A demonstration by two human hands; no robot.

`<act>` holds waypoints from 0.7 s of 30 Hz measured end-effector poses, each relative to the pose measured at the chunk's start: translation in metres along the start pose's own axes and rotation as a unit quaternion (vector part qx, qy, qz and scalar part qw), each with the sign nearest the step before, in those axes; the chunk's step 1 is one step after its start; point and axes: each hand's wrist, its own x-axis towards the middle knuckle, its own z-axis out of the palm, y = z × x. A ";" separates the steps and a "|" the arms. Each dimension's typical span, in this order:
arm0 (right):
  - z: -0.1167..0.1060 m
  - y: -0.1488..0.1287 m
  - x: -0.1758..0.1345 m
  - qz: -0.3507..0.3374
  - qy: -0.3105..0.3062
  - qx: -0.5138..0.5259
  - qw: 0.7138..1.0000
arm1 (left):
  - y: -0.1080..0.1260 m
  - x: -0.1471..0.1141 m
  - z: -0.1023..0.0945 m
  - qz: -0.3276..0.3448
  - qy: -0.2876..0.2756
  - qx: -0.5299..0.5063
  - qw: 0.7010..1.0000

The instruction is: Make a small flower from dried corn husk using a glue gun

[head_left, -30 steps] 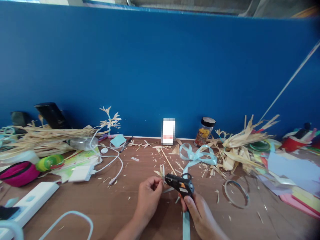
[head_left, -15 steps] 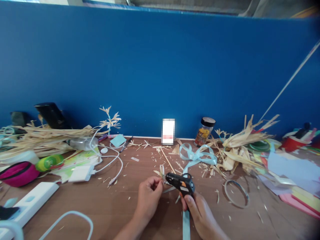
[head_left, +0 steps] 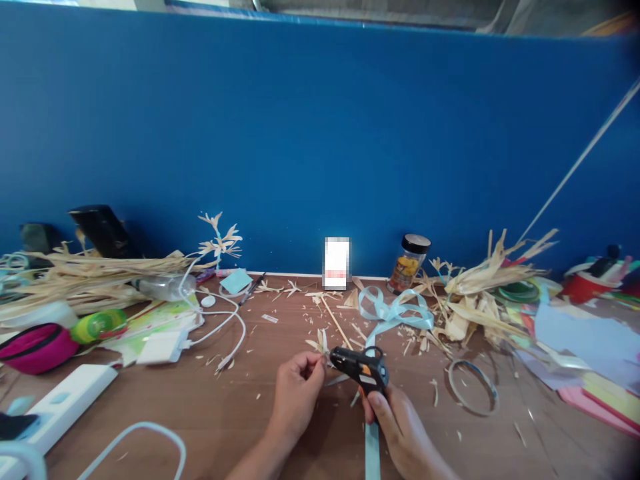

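Glue gun (head_left: 359, 367) nudged slightly left since half a second back, nozzle beside flower (head_left: 321, 341). Right hand (head_left: 397, 417) grips its handle; left hand (head_left: 299, 393) pinches flower's base, well in from table's (head_left: 230, 407) back edge.

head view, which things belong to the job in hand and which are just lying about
Apparently part of the job:
black glue gun, in the right hand
pale flower, pinched in the left hand
dry husks, probably

Seemingly just lying about:
pink pouch
lidded jar
white charger

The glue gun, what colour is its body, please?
The glue gun is mostly black, seen in the head view.
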 end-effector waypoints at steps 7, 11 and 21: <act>0.000 -0.001 0.001 0.007 0.007 0.003 1.000 | 0.000 -0.001 -0.001 0.004 -0.002 0.000 1.000; 0.000 -0.004 0.002 -0.006 -0.003 0.005 1.000 | 0.005 -0.002 0.000 0.001 -0.003 0.006 1.000; 0.000 -0.002 -0.001 -0.019 -0.004 -0.006 1.000 | 0.008 -0.003 0.000 0.003 -0.001 0.012 1.000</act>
